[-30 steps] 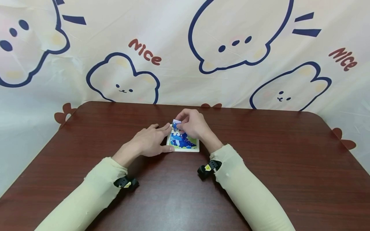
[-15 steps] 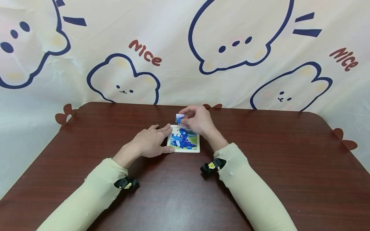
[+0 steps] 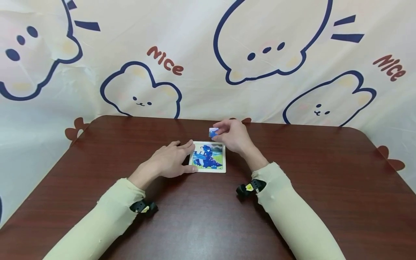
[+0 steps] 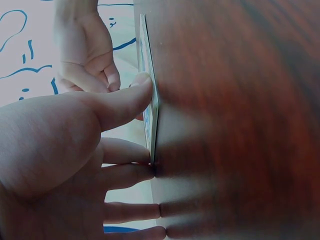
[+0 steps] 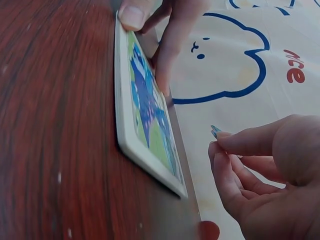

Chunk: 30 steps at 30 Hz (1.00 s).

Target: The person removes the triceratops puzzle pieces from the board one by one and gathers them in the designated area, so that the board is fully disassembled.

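Observation:
A white-framed picture board [image 3: 208,171] with a blue dinosaur lies flat on the table. My left hand [image 3: 169,159] rests on its left side, thumb on the near left corner and fingertips at the far left corner, fingers extended. Beyond the board's far edge my right hand [image 3: 236,137] pinches a small blue and pale piece [image 3: 212,132] between thumb and fingers, raised off the board. In the right wrist view the piece [image 5: 215,131] shows edge-on at the fingertips of the right hand [image 5: 270,170]. The left wrist view shows the board [image 4: 153,100] edge-on under the left thumb.
The dark wooden table [image 3: 201,216] extends around the board on all sides. Behind its far edge hangs a pale cloth [image 3: 201,97] with cartoon outlines and lettering. A small black device [image 3: 251,188] is strapped to the right wrist, another [image 3: 144,207] to the left.
My right hand has moved from over the board's far left part up and to the right, carrying the small piece off it. The left hand has stayed on the board.

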{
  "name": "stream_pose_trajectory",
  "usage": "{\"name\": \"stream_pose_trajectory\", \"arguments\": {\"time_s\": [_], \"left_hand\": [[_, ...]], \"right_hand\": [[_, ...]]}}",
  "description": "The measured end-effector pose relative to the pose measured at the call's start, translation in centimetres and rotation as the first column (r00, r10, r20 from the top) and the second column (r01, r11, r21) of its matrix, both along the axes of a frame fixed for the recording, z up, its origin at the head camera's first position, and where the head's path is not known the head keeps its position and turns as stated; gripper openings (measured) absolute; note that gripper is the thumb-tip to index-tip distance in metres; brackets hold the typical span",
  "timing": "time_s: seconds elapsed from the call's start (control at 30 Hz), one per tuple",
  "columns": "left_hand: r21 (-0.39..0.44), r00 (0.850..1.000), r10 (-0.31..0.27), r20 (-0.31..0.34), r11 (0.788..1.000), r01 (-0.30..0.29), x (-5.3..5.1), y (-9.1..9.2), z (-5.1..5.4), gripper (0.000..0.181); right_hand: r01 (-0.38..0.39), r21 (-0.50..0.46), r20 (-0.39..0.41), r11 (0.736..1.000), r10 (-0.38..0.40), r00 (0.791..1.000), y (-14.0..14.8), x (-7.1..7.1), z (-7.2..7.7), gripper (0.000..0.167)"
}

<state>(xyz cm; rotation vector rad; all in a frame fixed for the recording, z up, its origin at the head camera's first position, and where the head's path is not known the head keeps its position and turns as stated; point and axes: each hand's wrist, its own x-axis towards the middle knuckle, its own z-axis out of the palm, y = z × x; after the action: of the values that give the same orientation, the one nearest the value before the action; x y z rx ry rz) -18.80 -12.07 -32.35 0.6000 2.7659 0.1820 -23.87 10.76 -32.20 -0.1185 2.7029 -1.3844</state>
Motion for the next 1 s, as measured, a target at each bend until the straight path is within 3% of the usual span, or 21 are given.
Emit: {"name": "stream_pose_trajectory", "arguments": {"time_s": [0.67,1.0], "left_hand": [[0.007,1.000,-0.002,-0.009,1.000,0.002,0.2,0.1,0.0,0.088],[0.010,1.000,-0.001,-0.007,1.000,0.001,0.2,0.0,0.0,0.089]], "right_hand": [[-0.027,0.084,0.016,0.996,0.026,1.000,4.0,-0.2,-0.3,0.034],[-0.083,0.155,0.051,0.984,0.076,0.996,5.5,-0.6,-1.0,0.028]]}}
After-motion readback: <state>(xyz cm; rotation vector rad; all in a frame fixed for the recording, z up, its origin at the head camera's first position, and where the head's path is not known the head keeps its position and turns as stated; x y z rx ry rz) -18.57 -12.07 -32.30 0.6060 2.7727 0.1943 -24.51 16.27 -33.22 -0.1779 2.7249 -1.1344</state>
